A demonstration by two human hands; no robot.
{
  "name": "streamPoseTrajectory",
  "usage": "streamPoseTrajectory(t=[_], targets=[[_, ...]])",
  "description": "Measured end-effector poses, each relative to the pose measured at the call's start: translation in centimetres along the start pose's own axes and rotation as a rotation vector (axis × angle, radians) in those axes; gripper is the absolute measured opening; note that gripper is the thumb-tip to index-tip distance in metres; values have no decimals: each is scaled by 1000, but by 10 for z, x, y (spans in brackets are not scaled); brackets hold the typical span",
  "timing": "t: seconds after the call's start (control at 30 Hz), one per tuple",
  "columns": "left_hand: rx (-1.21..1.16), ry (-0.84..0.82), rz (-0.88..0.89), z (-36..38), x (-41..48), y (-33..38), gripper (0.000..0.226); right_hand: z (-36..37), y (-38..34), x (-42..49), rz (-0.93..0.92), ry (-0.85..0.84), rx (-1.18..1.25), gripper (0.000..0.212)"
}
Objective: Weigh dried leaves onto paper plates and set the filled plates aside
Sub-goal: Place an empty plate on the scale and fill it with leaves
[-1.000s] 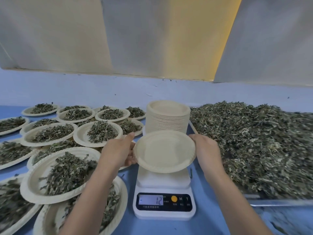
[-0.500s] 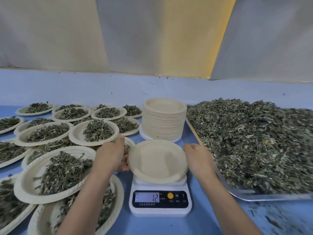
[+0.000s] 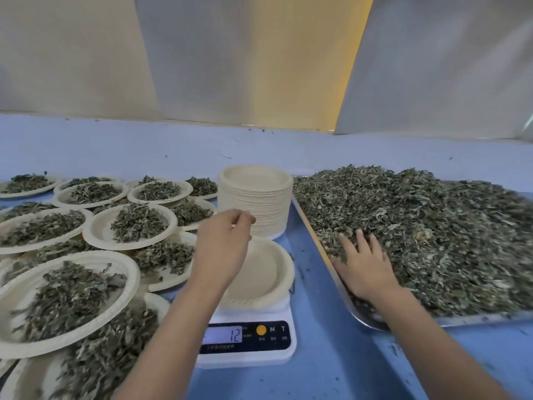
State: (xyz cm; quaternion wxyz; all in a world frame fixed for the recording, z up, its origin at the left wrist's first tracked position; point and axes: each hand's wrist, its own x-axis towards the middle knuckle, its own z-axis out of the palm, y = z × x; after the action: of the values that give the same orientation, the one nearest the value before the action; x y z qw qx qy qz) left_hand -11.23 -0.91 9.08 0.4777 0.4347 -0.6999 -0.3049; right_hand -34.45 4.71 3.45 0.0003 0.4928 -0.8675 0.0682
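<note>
Dried leaves (image 3: 427,226) under the flat, spread right hand (image 3: 364,269), placed for scooping; loosely curled, empty left hand (image 3: 222,249) above the bare plate (image 3: 266,272) on the scale (image 3: 251,316).

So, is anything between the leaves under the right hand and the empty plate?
Nothing blocks it. Between the dried leaves under the right hand and the empty plate lie only the tray rim and bare table; the left hand hovers over the plate's left side.

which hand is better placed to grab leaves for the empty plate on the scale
Right. The right hand rests open on the leaf pile in the tray; the left hand hovers over the empty plate, apart from that pile.
</note>
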Motion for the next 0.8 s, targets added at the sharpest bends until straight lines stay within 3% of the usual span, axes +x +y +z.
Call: streamPoseTrajectory(t=[0.1,0.27,0.47,0.57,0.63,0.73,0.8], targets=[[-139,-21,-10,19,-1,17,28,18,11,7,86,-195,-67,70],[-232,-35,7,33,-2,32,31,24,5,28,78,-215,11,67],[-289,-18,-14,35,0,33,33,26,-15,63,-65,-51,254,54],[-284,0,5,36,0,33,34,28,-14,76,-168,182,30,56],[-243,-12,40,38,-1,31,33,32,-8,81,-114,273,-118,60],[-194,-56,76,42,-2,29,31,40,-2,86,90,97,11,70],[-180,-70,80,43,-1,28,31,41,-4,90,89,-15,151,69]])
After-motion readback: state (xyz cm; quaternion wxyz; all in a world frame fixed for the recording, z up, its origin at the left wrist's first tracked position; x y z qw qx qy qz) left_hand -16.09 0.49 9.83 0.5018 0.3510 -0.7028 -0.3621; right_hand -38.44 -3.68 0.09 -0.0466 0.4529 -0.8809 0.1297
